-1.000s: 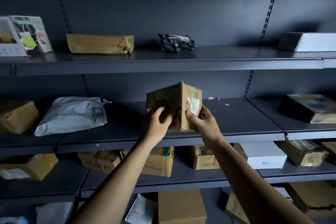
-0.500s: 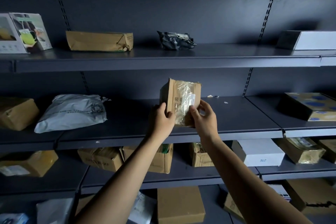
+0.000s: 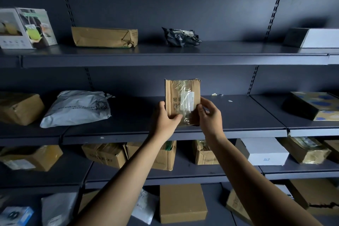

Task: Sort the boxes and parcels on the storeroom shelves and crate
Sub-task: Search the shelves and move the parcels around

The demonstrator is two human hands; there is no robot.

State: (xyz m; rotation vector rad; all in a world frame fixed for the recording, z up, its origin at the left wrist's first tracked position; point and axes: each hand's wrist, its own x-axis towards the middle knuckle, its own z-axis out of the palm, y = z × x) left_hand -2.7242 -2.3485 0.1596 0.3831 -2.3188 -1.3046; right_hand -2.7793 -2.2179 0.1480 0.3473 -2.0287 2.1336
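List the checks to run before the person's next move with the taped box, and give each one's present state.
1. The left hand grips the box at its lower left edge: ok.
2. The right hand holds its right edge: ok.
3. Box upright, taped face toward the camera: ok.
4. Bare stretch of the middle shelf behind the box: ok.
5. Box apart from the white bag: ok.
6. Box bottom resting on the shelf: cannot tell.

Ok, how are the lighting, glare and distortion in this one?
Head view: dim, with deep shadow under the shelves; glare on the taped cardboard box; the wide-angle lens tilts the slotted uprights inward; the lower-left corner looks soft.
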